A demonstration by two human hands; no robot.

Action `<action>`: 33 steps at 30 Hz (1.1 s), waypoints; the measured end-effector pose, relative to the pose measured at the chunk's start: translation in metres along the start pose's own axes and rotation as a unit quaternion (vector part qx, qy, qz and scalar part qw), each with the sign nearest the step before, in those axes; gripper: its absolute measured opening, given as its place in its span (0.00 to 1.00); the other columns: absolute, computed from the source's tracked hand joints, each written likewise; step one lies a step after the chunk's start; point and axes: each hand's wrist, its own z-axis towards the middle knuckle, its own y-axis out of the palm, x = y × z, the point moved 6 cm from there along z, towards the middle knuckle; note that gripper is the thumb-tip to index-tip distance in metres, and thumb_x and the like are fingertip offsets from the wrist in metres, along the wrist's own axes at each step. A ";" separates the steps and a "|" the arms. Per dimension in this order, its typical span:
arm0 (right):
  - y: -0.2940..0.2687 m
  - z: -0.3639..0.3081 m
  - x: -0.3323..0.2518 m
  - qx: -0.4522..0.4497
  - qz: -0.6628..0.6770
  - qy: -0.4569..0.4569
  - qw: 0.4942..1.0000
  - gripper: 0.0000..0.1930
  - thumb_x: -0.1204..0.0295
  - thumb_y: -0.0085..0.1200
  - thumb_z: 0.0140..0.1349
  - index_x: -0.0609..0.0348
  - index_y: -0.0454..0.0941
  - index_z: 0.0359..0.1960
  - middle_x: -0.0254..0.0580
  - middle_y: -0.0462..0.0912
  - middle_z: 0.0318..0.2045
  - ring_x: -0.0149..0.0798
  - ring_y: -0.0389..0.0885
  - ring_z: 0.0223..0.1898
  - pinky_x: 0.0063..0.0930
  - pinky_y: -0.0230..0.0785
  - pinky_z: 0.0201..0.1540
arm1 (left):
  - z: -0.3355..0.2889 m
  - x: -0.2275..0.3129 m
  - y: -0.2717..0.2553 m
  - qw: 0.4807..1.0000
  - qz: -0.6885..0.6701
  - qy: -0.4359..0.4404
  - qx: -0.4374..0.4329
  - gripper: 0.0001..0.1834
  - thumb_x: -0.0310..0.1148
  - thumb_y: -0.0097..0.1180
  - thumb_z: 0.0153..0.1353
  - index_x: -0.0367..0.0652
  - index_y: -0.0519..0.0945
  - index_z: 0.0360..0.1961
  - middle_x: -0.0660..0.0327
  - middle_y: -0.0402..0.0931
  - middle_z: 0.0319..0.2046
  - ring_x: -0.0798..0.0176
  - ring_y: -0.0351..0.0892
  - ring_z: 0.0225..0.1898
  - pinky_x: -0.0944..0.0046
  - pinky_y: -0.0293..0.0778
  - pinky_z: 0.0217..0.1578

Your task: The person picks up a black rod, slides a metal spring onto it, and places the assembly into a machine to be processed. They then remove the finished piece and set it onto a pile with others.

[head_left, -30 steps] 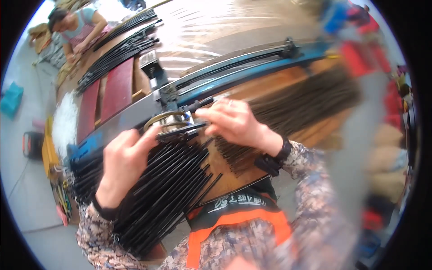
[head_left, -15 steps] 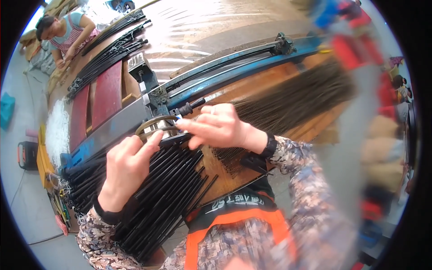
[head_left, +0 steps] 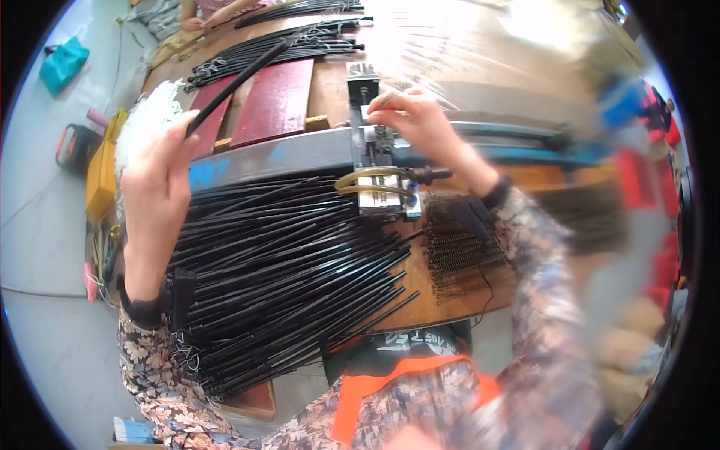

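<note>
Left hand (head_left: 156,176): moving leftward of the machine (head_left: 379,199) since earlier, gripping a black rod (head_left: 238,84) near one end, probably keeping its length free.
Right hand (head_left: 424,124): curling narrowly at the machine's far part; cannot tell whether holding anything.
Rod pile (head_left: 277,262): lying front-left of the machine, probably for easy reach.

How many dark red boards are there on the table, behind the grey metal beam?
2. The left board is partly covered by the black rod in the left hand; the right board lies beside it. More may be hidden under the black bundles beyond.
</note>
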 end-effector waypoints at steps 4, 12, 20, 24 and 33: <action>0.029 0.018 0.007 -0.036 -0.130 -0.080 0.988 0.06 0.64 0.63 0.63 0.49 0.87 0.37 0.29 0.86 0.34 0.30 0.82 0.37 0.31 0.61 0.53 | -0.043 -0.040 -0.015 0.999 0.024 -0.043 -0.014 0.15 0.22 0.56 0.65 0.41 0.81 0.53 0.47 0.81 0.34 0.51 0.81 0.32 0.59 0.75 0.37; 0.076 0.038 -0.007 -0.251 -0.347 -0.092 0.899 0.06 0.64 0.62 0.62 0.49 0.84 0.32 0.31 0.82 0.28 0.34 0.77 0.45 0.36 0.54 0.57 | -0.053 -0.054 0.005 0.994 0.018 -0.093 -0.060 0.17 0.24 0.59 0.64 0.45 0.81 0.54 0.50 0.76 0.27 0.51 0.77 0.27 0.58 0.72 0.31; -0.092 -0.057 0.062 0.045 -0.391 -0.120 0.912 0.03 0.76 0.56 0.59 0.54 0.79 0.28 0.39 0.80 0.27 0.46 0.77 0.39 0.44 0.59 0.55 | -0.052 -0.076 0.037 0.992 0.083 -0.044 -0.088 0.14 0.37 0.59 0.65 0.57 0.83 0.52 0.57 0.77 0.27 0.50 0.80 0.28 0.54 0.74 0.27; -0.193 -0.120 0.096 0.034 -0.500 -0.006 0.865 0.04 0.72 0.56 0.63 0.56 0.82 0.36 0.43 0.83 0.34 0.48 0.78 0.44 0.42 0.61 0.58 | -0.008 -0.016 0.137 0.988 -0.013 0.076 -0.131 0.10 0.32 0.56 0.61 0.52 0.82 0.43 0.57 0.81 0.30 0.51 0.84 0.31 0.53 0.79 0.29; -0.213 -0.151 0.146 0.047 -0.459 -0.016 0.887 0.03 0.77 0.57 0.64 0.63 0.79 0.36 0.49 0.79 0.31 0.50 0.78 0.37 0.42 0.69 0.42 | 0.009 0.008 0.219 0.986 -0.040 0.129 -0.093 0.13 0.36 0.54 0.65 0.44 0.81 0.24 0.55 0.79 0.23 0.52 0.83 0.27 0.52 0.78 0.28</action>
